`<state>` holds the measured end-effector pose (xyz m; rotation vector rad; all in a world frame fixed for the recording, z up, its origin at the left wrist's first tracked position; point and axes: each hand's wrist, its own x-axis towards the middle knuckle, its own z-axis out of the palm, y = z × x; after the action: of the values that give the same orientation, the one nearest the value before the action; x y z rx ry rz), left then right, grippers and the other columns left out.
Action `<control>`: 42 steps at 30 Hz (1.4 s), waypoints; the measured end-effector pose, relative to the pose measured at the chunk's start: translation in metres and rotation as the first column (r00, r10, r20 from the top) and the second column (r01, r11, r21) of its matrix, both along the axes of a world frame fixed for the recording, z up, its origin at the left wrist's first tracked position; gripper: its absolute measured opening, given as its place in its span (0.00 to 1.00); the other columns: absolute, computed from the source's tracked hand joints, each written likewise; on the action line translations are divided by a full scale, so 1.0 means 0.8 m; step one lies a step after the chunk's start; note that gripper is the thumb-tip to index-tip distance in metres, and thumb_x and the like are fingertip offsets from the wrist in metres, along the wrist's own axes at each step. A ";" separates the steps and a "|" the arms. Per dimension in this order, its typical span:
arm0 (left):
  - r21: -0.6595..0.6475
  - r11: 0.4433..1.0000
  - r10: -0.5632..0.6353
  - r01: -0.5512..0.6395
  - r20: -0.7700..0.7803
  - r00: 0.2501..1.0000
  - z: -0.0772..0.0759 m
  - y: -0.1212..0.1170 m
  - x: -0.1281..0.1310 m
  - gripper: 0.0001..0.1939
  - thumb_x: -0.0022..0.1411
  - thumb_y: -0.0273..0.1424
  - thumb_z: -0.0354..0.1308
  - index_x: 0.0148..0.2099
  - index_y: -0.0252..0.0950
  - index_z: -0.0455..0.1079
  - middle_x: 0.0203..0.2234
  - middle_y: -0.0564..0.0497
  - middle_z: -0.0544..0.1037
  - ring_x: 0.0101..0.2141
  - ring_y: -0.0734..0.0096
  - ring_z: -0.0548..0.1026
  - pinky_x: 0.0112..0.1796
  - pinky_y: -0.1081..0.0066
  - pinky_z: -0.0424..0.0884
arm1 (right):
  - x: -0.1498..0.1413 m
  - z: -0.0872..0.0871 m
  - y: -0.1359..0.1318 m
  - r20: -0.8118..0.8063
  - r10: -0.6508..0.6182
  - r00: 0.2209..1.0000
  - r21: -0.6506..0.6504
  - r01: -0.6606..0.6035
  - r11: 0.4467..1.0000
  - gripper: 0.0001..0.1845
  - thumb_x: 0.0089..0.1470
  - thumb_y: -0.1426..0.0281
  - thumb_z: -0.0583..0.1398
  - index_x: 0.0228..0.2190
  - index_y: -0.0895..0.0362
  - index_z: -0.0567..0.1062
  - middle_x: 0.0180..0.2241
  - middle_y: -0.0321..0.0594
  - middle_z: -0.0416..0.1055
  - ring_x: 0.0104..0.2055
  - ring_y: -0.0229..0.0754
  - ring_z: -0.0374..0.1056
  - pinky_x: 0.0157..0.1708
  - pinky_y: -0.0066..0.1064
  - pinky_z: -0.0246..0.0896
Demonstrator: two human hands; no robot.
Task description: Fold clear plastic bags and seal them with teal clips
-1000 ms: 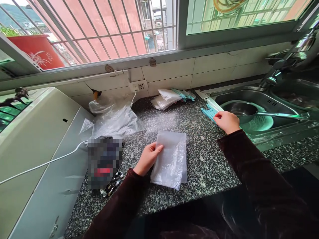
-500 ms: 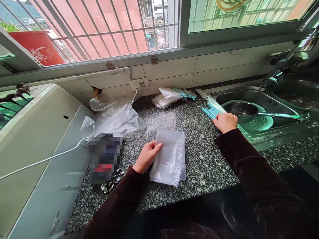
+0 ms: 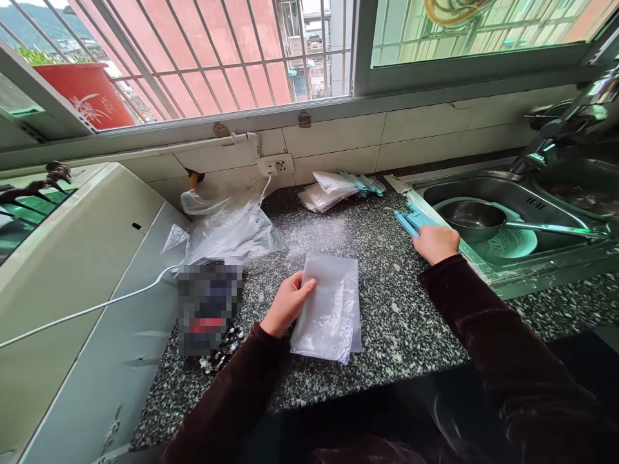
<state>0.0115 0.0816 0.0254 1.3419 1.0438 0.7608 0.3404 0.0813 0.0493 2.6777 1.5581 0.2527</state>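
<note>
A folded clear plastic bag (image 3: 333, 306) lies flat on the speckled dark counter (image 3: 391, 322). My left hand (image 3: 286, 303) rests on the bag's left edge, fingers pressed on the plastic with the thumb underneath. My right hand (image 3: 435, 242) is closed on a bundle of teal clip sticks (image 3: 411, 220) at the counter's edge beside the sink. Both arms wear dark velvet sleeves.
A steel sink (image 3: 507, 193) on the right holds a metal ladle (image 3: 476, 218) in a green strainer (image 3: 515, 240). More bags and teal clips (image 3: 338, 188) lie by the wall. Crumpled plastic (image 3: 227, 225), a blurred object (image 3: 207, 306) and a white appliance (image 3: 72, 270) stand left.
My right hand slid slightly down over the teal clip sticks and closed on them. My left hand stays on the bag. The camera shifted a little.
</note>
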 end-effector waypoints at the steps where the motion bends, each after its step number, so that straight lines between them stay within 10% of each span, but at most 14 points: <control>1: 0.003 1.000 -0.005 0.005 0.000 1.000 0.000 0.000 0.000 0.19 0.48 0.43 0.60 0.34 0.31 0.70 0.27 0.50 0.74 0.28 0.69 0.68 0.29 0.73 0.63 | -0.003 -0.001 0.000 -0.006 0.018 1.000 0.027 -0.018 0.999 0.11 0.51 0.68 0.56 0.31 0.61 0.76 0.30 0.51 0.74 0.35 0.50 0.68 0.32 0.36 0.55; 6: 0.014 1.000 -0.007 0.008 -0.022 1.000 0.004 0.000 0.002 0.20 0.48 0.43 0.60 0.37 0.32 0.70 0.30 0.48 0.75 0.31 0.66 0.70 0.32 0.71 0.65 | -0.040 -0.010 -0.001 -0.062 0.318 0.946 0.275 -0.290 0.917 0.11 0.51 0.67 0.55 0.29 0.60 0.74 0.29 0.48 0.72 0.34 0.47 0.65 0.30 0.33 0.53; 13: 0.015 1.000 0.025 -0.025 -0.033 0.999 0.002 0.003 0.001 0.19 0.47 0.40 0.59 0.38 0.31 0.69 0.31 0.47 0.76 0.32 0.65 0.71 0.32 0.70 0.65 | -0.126 -0.022 -0.023 0.031 0.784 0.621 0.555 -0.663 0.503 0.09 0.57 0.67 0.52 0.30 0.58 0.70 0.28 0.43 0.70 0.32 0.42 0.63 0.32 0.32 0.57; 19: -0.053 0.998 0.041 -0.040 0.012 0.999 0.004 0.002 0.002 0.17 0.46 0.38 0.60 0.36 0.32 0.71 0.31 0.48 0.76 0.31 0.67 0.71 0.31 0.72 0.65 | -0.144 -0.019 -0.037 0.070 0.862 0.502 0.617 -0.701 0.358 0.07 0.57 0.68 0.54 0.31 0.58 0.69 0.28 0.42 0.71 0.32 0.42 0.64 0.32 0.31 0.59; 42: -0.263 0.964 0.105 -0.035 0.255 0.961 0.015 0.000 0.003 0.11 0.39 0.31 0.62 0.28 0.32 0.69 0.20 0.55 0.71 0.21 0.78 0.65 0.25 0.76 0.58 | -0.140 -0.034 -0.030 0.112 0.888 0.446 0.556 -0.769 0.316 0.07 0.57 0.68 0.55 0.32 0.58 0.70 0.29 0.42 0.72 0.32 0.42 0.64 0.32 0.32 0.58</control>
<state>0.0142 0.0817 0.0376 0.9556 0.9414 0.8052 0.2280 0.0572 0.0219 1.7940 3.3096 0.4814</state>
